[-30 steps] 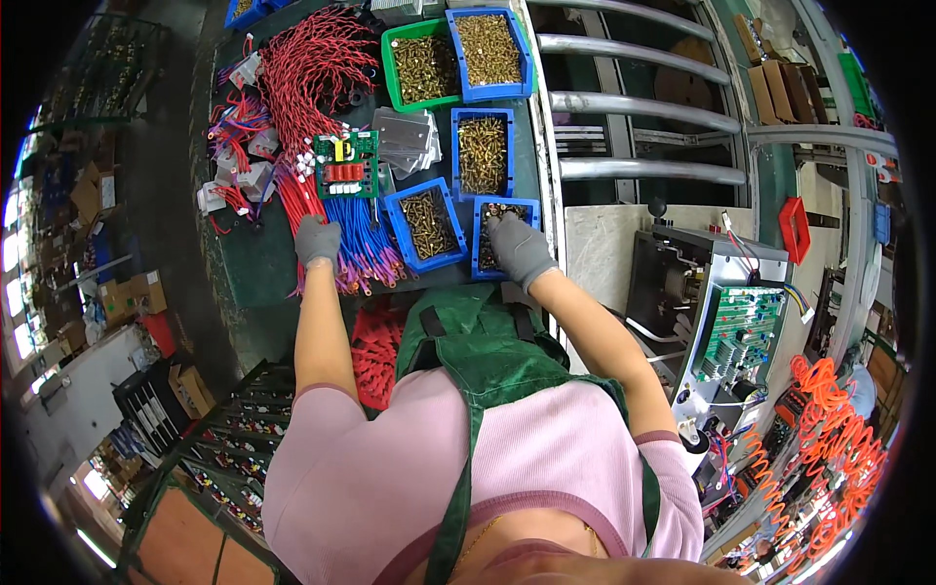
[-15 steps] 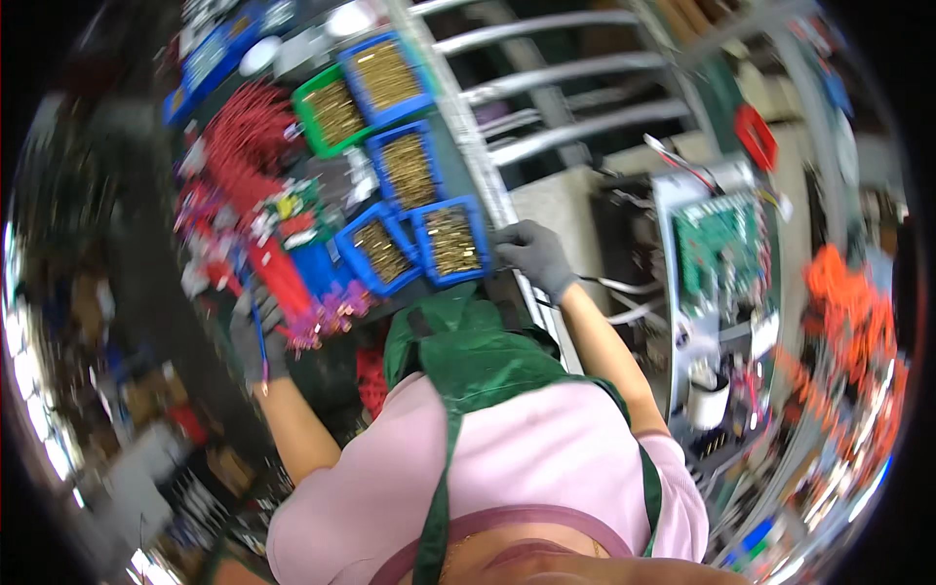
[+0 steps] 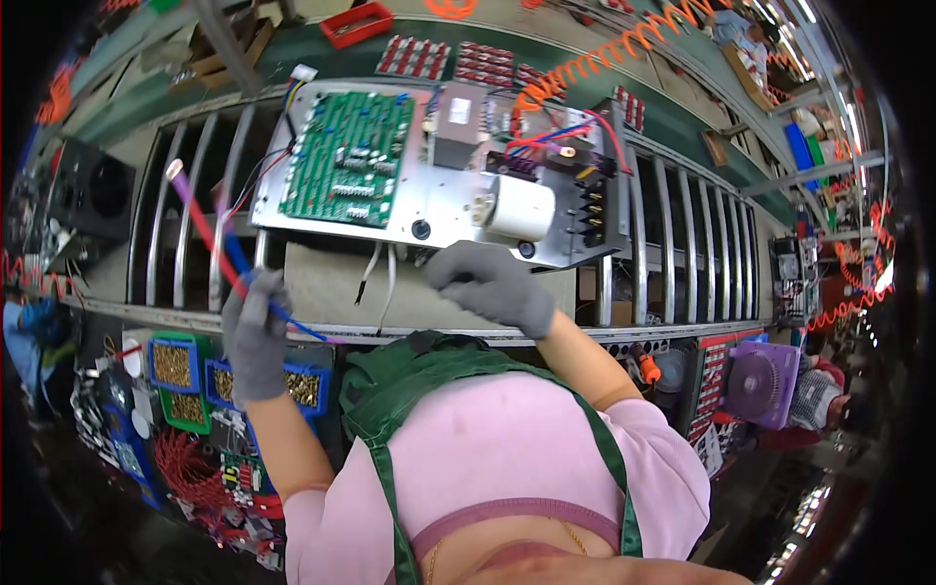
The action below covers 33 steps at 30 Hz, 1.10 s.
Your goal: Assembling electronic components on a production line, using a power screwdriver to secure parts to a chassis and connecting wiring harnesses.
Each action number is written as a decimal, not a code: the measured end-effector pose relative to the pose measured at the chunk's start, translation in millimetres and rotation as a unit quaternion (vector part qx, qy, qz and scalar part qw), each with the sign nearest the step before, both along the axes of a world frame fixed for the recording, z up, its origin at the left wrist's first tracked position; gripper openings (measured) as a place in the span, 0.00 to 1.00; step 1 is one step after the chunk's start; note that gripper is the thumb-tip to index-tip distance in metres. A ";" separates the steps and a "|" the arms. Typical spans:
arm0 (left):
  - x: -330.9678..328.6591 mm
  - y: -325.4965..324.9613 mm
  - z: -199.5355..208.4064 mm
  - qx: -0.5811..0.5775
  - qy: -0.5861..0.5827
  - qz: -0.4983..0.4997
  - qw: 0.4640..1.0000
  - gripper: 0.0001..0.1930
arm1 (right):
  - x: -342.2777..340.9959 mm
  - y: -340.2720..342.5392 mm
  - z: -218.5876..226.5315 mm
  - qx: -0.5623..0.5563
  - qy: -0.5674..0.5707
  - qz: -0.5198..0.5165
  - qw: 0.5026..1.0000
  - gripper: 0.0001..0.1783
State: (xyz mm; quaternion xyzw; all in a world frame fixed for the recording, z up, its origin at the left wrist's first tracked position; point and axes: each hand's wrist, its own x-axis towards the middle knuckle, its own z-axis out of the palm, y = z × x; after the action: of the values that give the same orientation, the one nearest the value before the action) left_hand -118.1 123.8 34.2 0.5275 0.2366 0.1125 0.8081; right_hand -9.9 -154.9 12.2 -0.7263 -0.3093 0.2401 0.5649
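Observation:
My left hand [image 3: 256, 336], in a grey glove, is closed around a red wire [image 3: 209, 238] and a blue wire [image 3: 235, 253]. Their upper ends stick up beside a metal chassis [image 3: 444, 213], and a blue length trails below the fingers. My gloved right hand [image 3: 492, 285] is at the chassis's front edge with its fingers curled; whatever they may hold is hidden. Mounted on the chassis are a green circuit board [image 3: 336, 156], a transformer [image 3: 458, 117], a white cylinder [image 3: 524, 208] and a black terminal block [image 3: 592, 213].
Metal rollers [image 3: 200, 210] run under and beside the chassis. Blue trays [image 3: 173, 363] of brass pieces and bundled red wires [image 3: 185, 468] lie at the lower left. An orange coiled hose [image 3: 585, 70] hangs above the chassis. A purple fan [image 3: 762, 385] stands at right.
My view has turned toward the rollers, so the chassis now lies ahead. My left hand has come up from beside the wire bundles with the wires, and my right hand has moved to the chassis.

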 end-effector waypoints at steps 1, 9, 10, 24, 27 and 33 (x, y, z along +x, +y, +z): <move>22.9 -23.3 16.9 0.072 0.038 -0.036 0.996 0.09 | 0.2 -21.4 10.3 -0.007 0.055 -0.070 0.996 0.08; 178.5 -149.3 14.2 0.234 -0.099 -0.210 0.944 0.16 | 17.5 -116.8 61.3 -0.056 -0.352 -0.284 0.890 0.15; 187.4 -163.4 12.3 0.286 -0.102 -0.227 0.926 0.15 | 25.2 -124.9 66.5 -0.071 -0.361 -0.296 0.882 0.14; 192.3 -161.8 29.3 0.224 -0.047 -0.367 0.902 0.14 | 104.2 -93.9 99.9 -0.155 -0.347 -0.420 0.824 0.18; 170.3 -151.3 22.2 0.133 -0.055 -0.398 0.906 0.14 | 67.5 -98.0 87.1 -0.030 -0.268 -0.387 0.882 0.16; 152.7 -129.5 0.9 -0.097 -0.041 -0.436 0.894 0.18 | 34.1 -64.6 64.4 0.198 -0.003 -0.418 0.887 0.13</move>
State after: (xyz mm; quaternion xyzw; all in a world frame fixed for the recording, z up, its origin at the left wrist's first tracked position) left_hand 34.6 -5.7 35.1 0.4915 -0.0413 -0.2533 0.8322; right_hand 24.2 -219.5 76.6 -0.6621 -0.0197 -0.0866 0.7442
